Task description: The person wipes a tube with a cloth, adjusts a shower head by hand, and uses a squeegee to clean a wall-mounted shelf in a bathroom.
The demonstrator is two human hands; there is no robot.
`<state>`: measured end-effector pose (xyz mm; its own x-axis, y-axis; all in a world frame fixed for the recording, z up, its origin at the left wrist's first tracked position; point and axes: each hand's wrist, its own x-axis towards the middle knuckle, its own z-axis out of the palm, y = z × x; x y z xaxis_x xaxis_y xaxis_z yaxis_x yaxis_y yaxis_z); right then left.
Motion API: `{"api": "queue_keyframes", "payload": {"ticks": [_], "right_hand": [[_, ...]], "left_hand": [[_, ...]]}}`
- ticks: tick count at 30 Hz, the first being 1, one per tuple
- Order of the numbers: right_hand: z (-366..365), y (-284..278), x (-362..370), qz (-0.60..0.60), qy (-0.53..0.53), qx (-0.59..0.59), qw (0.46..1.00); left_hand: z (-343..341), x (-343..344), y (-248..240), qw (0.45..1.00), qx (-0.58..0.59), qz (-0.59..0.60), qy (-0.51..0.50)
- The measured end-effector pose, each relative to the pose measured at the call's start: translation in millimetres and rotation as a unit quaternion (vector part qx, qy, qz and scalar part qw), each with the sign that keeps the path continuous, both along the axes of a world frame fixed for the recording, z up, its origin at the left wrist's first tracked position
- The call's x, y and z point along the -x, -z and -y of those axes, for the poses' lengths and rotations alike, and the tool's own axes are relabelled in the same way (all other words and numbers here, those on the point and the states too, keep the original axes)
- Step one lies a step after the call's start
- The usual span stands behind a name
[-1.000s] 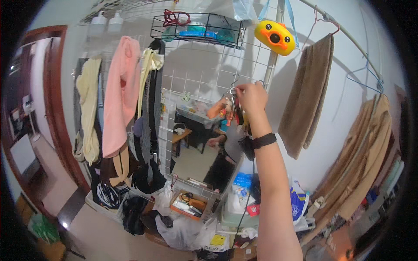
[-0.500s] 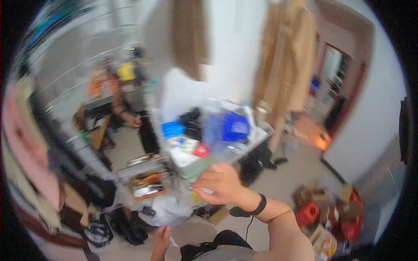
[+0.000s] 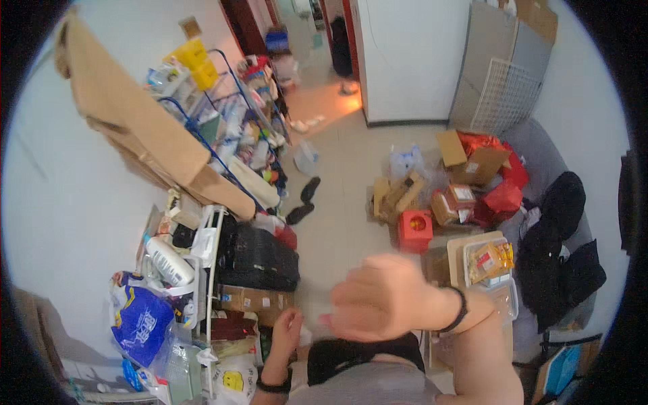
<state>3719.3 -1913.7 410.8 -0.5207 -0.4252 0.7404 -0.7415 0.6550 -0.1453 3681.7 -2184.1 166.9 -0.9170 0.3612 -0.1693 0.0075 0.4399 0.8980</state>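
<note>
Cardboard box is at lower middle, left of centre, tucked below a black case, and it's the nearest thing to the left hand. Those fingers are half curled; a pale scrap shows just beside them, but whether it's held, or whether the box is touched, can't be told. Further right, the right hand is raised near centre over the floor, loosely curled and a bit blurred. Nothing can be seen in it, though the inside of the fist is hidden.

For the handling, fingers are best kept loose and the hands high enough that the box edge and the stacked stuff don't get knocked, imo. The right forearm should be minded most, since it's closest to the food stuff.

Containers, left to right: a blue plastic bag is slumped at lower left, contents not readable. A white bottle is lying tilted among the clutter by the white rack. Right of centre, a red box is seen with a round yellowish patch on top. Above it, a carton is left with its flaps up, insides hidden. At right, yellow snack packs are piled over a pale tray.
</note>
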Motion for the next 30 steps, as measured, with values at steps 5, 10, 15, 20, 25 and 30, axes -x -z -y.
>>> {"api": "queue_keyframes", "payload": {"ticks": [5, 10, 15, 20, 25, 30], "right_hand": [[-80.3, -46.0, 64.4, -0.082, -0.036, 0.035, 0.995], [-146.2, -24.7, 182.5, -0.046, -0.036, 0.075, 0.995], [-220.0, -34.5, 291.6, -0.013, -0.014, 0.11, 0.994], [-286.4, -42.2, 422.5, 0.01, -0.017, 0.105, 0.994], [-349.2, 2.6, 578.0, 0.117, 0.001, 0.048, 0.992], [-435.8, 74.3, 728.3, 0.17, 0.069, 0.023, 0.983]], "left_hand": [[-92.1, 90.2, -18.0, 0.998, 0.011, 0.035, 0.052], [-147.2, 210.6, -3.8, 0.991, 0.079, 0.037, 0.101], [-236.3, 356.7, -17.1, 0.991, 0.058, -0.017, 0.116], [-332.7, 488.7, -57.4, 0.987, 0.101, -0.02, 0.12], [-381.6, 614.2, -29.8, 0.974, 0.188, -0.009, 0.126], [-439.9, 756.4, -16.8, 0.989, 0.117, 0.092, 0.013]]}}
